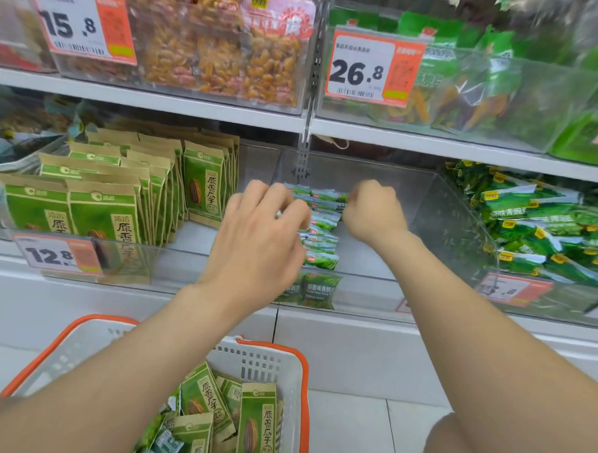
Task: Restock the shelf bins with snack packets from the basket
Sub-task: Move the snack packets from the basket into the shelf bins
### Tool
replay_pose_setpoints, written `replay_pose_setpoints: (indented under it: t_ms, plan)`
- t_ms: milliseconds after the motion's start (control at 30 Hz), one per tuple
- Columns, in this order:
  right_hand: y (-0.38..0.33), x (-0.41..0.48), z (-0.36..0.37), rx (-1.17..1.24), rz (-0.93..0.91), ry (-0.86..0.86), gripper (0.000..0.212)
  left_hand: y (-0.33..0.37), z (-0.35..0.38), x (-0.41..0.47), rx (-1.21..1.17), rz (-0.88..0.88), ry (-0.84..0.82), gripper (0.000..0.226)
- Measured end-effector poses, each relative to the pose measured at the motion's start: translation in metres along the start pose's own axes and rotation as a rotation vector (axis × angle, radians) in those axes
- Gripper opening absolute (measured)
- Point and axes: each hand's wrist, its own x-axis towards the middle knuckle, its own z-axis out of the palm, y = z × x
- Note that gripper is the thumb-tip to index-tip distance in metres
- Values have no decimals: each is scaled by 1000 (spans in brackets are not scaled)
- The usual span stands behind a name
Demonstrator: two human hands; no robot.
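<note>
The small green packets stand on edge in one row inside the clear bin on the middle shelf, running from the front wall towards the back. They look light and soft, a little puffed, with a slippery film, so I think they fall over easily. It is better to take several together by the flat sides, or one by its sealed edge. My left hand curls its fingers over the left side of the row and holds it. My right hand is closed like a fist at the far end; whether it pinches a packet I cannot tell. Below, the basket has more packets, mostly bigger seed packets.
</note>
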Motion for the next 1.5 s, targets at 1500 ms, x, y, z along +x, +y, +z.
replay_pose_setpoints:
  t_ms: [1500]
  plan:
    - [-90, -192, 91, -500, -771, -930, 23, -63, 52, -225, -340, -508, -1195, 31]
